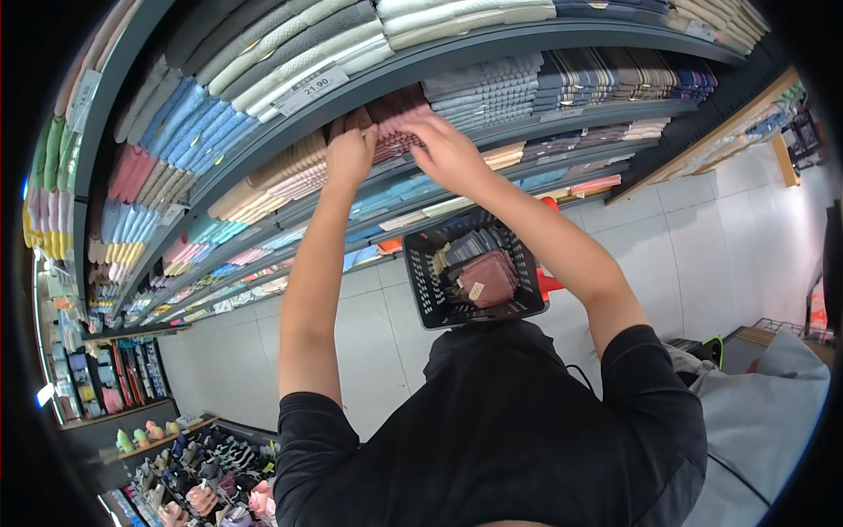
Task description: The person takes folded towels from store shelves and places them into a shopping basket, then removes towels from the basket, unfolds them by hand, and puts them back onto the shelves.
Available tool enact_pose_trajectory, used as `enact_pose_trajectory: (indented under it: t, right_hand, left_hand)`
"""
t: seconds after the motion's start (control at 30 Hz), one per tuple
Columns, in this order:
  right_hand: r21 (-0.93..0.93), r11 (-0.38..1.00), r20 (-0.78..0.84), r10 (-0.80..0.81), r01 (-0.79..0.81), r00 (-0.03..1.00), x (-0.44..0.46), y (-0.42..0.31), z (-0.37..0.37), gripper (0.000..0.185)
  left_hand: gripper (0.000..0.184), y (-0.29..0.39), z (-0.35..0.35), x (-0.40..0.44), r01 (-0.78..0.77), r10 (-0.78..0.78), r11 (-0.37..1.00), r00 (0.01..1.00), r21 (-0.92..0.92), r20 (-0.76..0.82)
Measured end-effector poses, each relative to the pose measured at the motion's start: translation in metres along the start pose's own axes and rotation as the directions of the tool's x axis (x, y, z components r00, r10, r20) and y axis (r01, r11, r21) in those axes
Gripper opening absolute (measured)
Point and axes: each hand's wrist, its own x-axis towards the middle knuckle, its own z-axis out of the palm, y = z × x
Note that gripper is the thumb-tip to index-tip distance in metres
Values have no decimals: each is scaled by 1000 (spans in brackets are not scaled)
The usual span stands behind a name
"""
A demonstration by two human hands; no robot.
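Note:
Both arms reach forward into a shelf of folded towels. My left hand (351, 155) is at the edge of a brown folded towel (383, 107); its fingers look bent round the edge, with the tips partly hidden under the shelf above. My right hand (450, 156) lies on the pink folded towels (402, 123) just to the right, fingers stretched and thumb apart. Beige towels (294, 162) are stacked left of my left hand, and grey-blue towels (483, 88) sit beyond my right hand.
A black shopping basket (421, 285) with a red handle (549, 283) stands below my arms, holding folded pink cloth (488, 279) and blue-grey cloth (474, 246). A price tag (313, 88) reading 21.90 hangs on the upper shelf. A display of small goods (202, 474) is at lower left.

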Motion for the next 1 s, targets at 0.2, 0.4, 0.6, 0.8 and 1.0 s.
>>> enact_pose_trajectory:
  t: [0.2,0.4,0.6,0.8,1.0]
  right_hand:
    - [-414,890,454,385,-193,804,91,-8,23,33]
    - [-433,893,357,295,-123,886,127,39,69,43]
    - [-443,893,294,228,-79,928,130,79,96,59]
    - [-447,885,217,249,-130,944,126,66,104,52]
    - [-373,922,61,133,-101,989,128,73,87,53]
  left_hand:
    - [45,10,5,-25,-93,108,993,965,74,-241]
    - [47,13,-15,-52,-183,216,975,918,128,-333]
    - [42,-14,-28,-56,-72,119,987,930,146,-347]
    - [34,-37,-34,-40,-1,44,985,968,170,-247]
    - [27,-44,-35,-32,46,-22,983,990,178,-138]
